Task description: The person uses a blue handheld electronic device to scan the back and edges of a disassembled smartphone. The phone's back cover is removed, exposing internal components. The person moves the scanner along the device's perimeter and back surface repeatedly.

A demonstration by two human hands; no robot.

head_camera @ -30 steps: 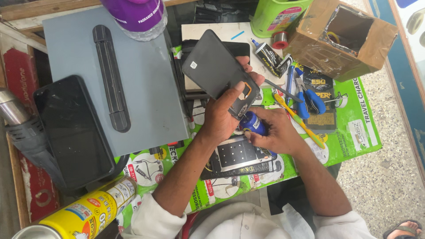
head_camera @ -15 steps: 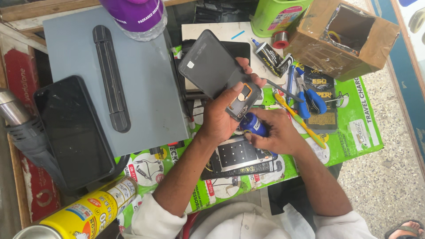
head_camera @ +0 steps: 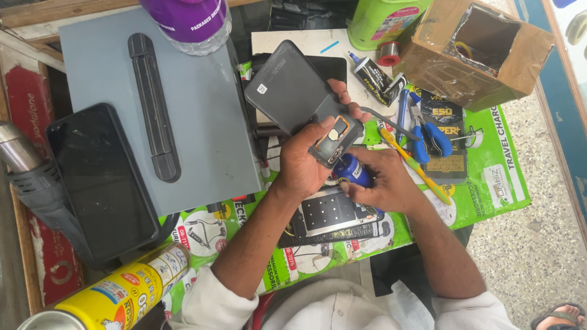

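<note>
My left hand (head_camera: 312,156) grips a dark grey phone back cover (head_camera: 293,91) by its lower end, tilted up to the left, camera cutout facing me. My right hand (head_camera: 382,180) holds a blue-handled screwdriver (head_camera: 351,170), its tip up against the cover's lower edge near the camera part. Under both hands lies an opened phone body (head_camera: 333,214) with its insides showing, on the green printed mat (head_camera: 489,183).
A grey flat machine with a black bar (head_camera: 153,110), a black phone (head_camera: 101,180), a heat gun (head_camera: 24,165), a yellow spray can (head_camera: 116,296), a purple-capped bottle (head_camera: 189,21), a glue tube (head_camera: 373,76), blue pliers (head_camera: 428,131), a cardboard box (head_camera: 483,49), a green container (head_camera: 391,21).
The back cover has shifted slightly in my left hand, and my right hand with the screwdriver has stayed pressed near its lower edge. Little else moved.
</note>
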